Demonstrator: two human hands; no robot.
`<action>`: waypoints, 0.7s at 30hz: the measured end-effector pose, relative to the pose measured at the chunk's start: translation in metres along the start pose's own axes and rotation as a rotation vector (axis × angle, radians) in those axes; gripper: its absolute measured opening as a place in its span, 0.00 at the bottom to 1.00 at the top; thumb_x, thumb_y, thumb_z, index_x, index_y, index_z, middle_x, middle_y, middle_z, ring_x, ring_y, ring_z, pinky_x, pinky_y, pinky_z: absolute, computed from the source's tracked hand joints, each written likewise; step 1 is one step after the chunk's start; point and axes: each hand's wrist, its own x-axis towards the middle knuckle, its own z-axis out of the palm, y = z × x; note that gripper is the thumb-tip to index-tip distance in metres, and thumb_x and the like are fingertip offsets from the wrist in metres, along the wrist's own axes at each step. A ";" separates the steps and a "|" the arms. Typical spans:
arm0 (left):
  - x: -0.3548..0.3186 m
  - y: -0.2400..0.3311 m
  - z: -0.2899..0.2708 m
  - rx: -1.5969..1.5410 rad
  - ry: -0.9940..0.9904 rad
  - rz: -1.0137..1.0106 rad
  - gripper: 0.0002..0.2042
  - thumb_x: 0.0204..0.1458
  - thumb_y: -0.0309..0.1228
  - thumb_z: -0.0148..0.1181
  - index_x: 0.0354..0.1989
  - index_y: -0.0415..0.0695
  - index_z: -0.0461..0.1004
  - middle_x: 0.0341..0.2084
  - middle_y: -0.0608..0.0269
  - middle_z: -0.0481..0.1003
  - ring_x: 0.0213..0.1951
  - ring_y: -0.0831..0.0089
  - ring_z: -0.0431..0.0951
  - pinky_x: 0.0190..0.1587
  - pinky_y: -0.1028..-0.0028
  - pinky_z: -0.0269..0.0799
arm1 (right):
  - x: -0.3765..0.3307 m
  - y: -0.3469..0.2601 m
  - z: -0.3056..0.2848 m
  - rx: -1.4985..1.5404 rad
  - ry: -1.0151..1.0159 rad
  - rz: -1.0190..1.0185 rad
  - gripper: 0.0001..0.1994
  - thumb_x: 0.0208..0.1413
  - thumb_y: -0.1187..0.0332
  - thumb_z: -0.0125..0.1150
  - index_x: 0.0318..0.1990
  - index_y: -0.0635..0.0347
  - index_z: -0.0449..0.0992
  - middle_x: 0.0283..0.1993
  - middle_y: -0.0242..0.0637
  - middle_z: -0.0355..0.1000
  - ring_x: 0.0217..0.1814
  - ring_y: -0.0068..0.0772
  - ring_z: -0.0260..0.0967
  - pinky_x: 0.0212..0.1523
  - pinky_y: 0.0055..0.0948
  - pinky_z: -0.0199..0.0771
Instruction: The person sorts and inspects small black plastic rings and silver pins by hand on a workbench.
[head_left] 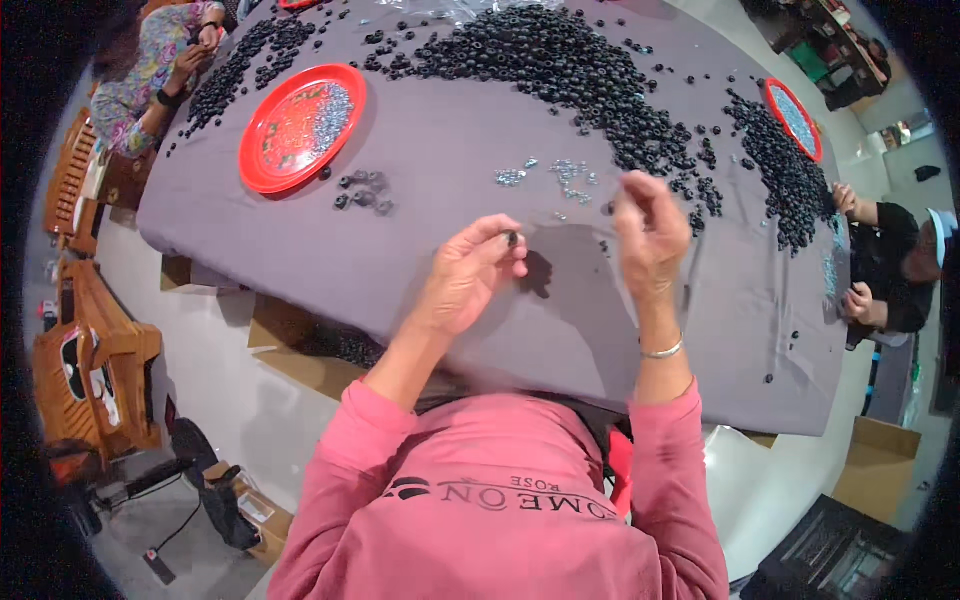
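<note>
My left hand (467, 275) is closed, pinching a small round black part (512, 239) between thumb and fingertips above the grey cloth. To its right, my right hand (655, 235) is raised over the table with fingers bent. Motion smears those fingertips, so whether they hold anything cannot be made out. Just beyond my hands lie small silvery pieces (572, 178) in loose clusters. A big heap of black knob-like parts (545, 60) spreads across the far middle and down toward my right hand. Several similar black parts (364, 190) form a small group left of my left hand.
A red plate (258, 150) with small silvery pieces stands at the left; another red plate (818, 150) is at the right. A person (165, 75) works at the far left, another person (905, 260) at the right edge. Cardboard boxes (300, 345) sit below the table (400, 270).
</note>
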 end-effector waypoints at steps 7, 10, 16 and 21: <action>-0.008 0.004 -0.010 -0.012 0.098 -0.006 0.06 0.56 0.25 0.54 0.41 0.43 0.71 0.35 0.64 0.72 0.37 0.76 0.72 0.36 0.78 0.71 | -0.003 0.013 -0.010 -0.122 -0.141 0.108 0.03 0.49 0.79 0.56 0.31 0.64 0.75 0.25 0.30 0.68 0.25 0.19 0.63 0.26 0.19 0.64; -0.008 0.008 -0.015 0.012 0.123 -0.012 0.06 0.57 0.25 0.53 0.41 0.42 0.71 0.36 0.63 0.73 0.37 0.76 0.73 0.36 0.78 0.71 | -0.007 0.007 0.013 -0.267 -0.356 -0.076 0.03 0.47 0.78 0.59 0.31 0.63 0.76 0.25 0.36 0.69 0.25 0.29 0.66 0.28 0.25 0.66; -0.018 0.017 -0.032 0.025 0.110 -0.013 0.06 0.57 0.25 0.53 0.42 0.42 0.71 0.37 0.62 0.74 0.37 0.76 0.74 0.37 0.78 0.73 | -0.010 -0.013 0.055 -0.474 -0.517 -0.223 0.04 0.43 0.74 0.61 0.28 0.62 0.74 0.26 0.39 0.69 0.31 0.41 0.69 0.32 0.33 0.68; -0.024 0.023 -0.040 0.003 0.064 -0.031 0.07 0.56 0.25 0.54 0.43 0.42 0.71 0.36 0.62 0.74 0.37 0.77 0.75 0.37 0.78 0.73 | -0.012 -0.011 0.074 -0.503 -0.599 -0.124 0.04 0.39 0.74 0.60 0.26 0.62 0.73 0.23 0.39 0.69 0.26 0.43 0.69 0.27 0.35 0.68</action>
